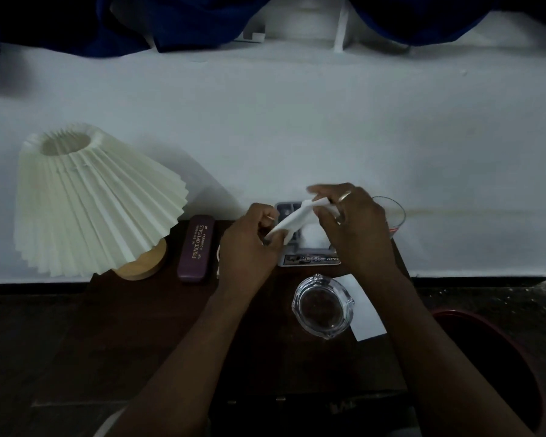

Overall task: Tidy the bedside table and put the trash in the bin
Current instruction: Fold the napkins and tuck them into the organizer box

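Now we hold the tissue (292,223) above the tabletop (158,326), left hand (249,244) and right hand (349,222) each pinching an end, and we judge it best to ball it tight before carrying it to the bin (486,357), clear of the ashtray (323,305).

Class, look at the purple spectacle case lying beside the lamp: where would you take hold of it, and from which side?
Grip the spectacle case across its narrow width near the middle, coming from above. It lies flat on the bedside table, with its long sides exposed. Approach slightly from the right, since the lamp shade overhangs close on its left.
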